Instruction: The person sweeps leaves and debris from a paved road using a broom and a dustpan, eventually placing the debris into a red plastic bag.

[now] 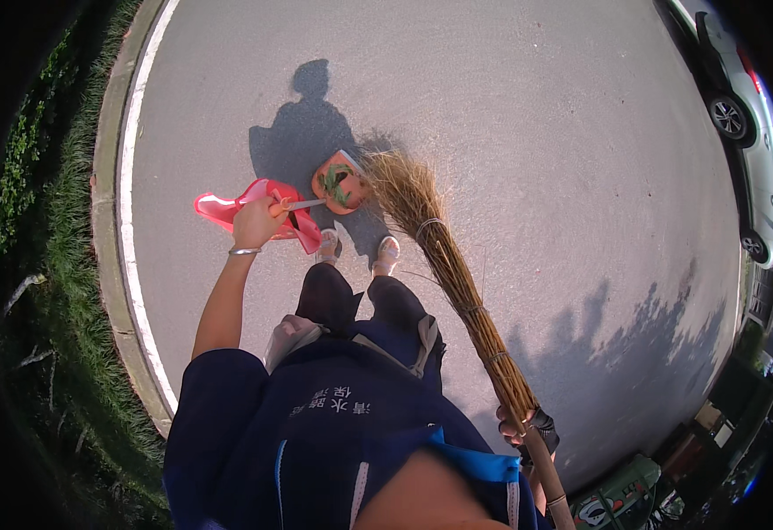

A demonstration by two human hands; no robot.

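Observation:
My left hand, with a metal bangle at the wrist, is closed around the orange-gripped handle of a dustpan. The dustpan's orange pan is low over the asphalt in front of my feet, with green leaves in it. A red plastic bag hangs around the handle beside this hand. My right hand, in a dark fingerless glove, grips a long twig broom where the bound twigs meet the pole. The broom's bristle end reaches down beside the right edge of the pan.
A stone kerb and a white line run along the left, with grass beyond. A silver car is parked at the far right. A green container stands at lower right. Tree shadow falls across the road.

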